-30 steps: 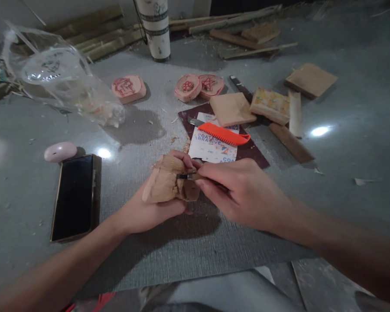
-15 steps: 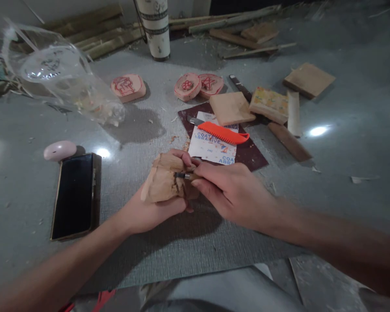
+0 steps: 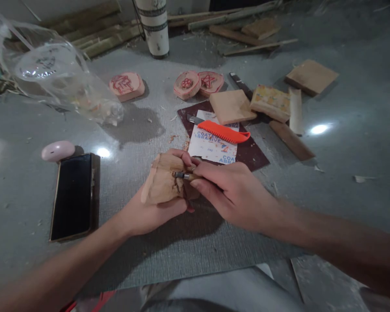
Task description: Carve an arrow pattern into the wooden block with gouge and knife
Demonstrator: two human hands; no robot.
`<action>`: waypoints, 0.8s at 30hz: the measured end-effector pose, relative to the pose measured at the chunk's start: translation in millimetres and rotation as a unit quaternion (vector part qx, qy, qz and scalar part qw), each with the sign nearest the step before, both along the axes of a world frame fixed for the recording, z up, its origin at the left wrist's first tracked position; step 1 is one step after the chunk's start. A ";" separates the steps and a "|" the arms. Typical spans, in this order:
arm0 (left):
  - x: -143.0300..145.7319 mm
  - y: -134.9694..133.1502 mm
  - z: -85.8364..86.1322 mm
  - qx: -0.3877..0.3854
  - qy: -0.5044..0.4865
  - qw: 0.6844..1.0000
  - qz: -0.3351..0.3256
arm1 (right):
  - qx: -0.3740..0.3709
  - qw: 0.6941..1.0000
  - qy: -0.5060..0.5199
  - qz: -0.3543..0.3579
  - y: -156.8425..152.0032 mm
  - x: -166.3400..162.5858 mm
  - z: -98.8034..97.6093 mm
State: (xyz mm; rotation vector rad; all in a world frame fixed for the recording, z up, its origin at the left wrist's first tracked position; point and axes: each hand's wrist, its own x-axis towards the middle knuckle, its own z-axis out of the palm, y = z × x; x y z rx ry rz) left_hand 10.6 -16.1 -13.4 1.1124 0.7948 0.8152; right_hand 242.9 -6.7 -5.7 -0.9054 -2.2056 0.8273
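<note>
In the head view, the left hand (image 3: 151,214) is at the lower centre of the frame, its fingers (image 3: 181,155) wrapped around a carved piece of wood (image 3: 159,184), which it holds up above the grey surface (image 3: 139,147). The right hand (image 3: 243,197), just right of centre, grips a small carving tool (image 3: 186,176) between its fingers (image 3: 204,187); the tool's metal tip touches the wood beside a dark groove.

Just above the hands, an orange-handled knife (image 3: 224,131) lies across a white abrasive sheet (image 3: 211,149), which rests on a dark red sheet (image 3: 251,149). A square wooden block (image 3: 232,106) overlaps the dark sheet's upper edge. At upper centre, two round pieces with red drawings (image 3: 186,85) touch each other, and a third marked piece (image 3: 126,86) lies to their left. A clear plastic bag (image 3: 61,82) fills the upper left. At lower left, a black phone-like object (image 3: 72,197) sits against a pink rounded case (image 3: 57,151). A patterned tumbler (image 3: 155,32) stands at the top.
</note>
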 end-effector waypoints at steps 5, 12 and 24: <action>2.5 -0.1 1.3 0.020 0.015 0.999 0.021 | -0.058 0.998 0.022 -0.003 -1.1 -3.3 2.7; 1.5 0.8 5.3 0.020 0.034 0.999 0.021 | 0.012 0.999 -0.034 -0.032 -5.5 -3.2 3.1; 1.4 0.8 3.5 0.032 0.076 0.996 0.028 | -0.043 0.999 0.012 -0.026 -3.0 -6.2 6.0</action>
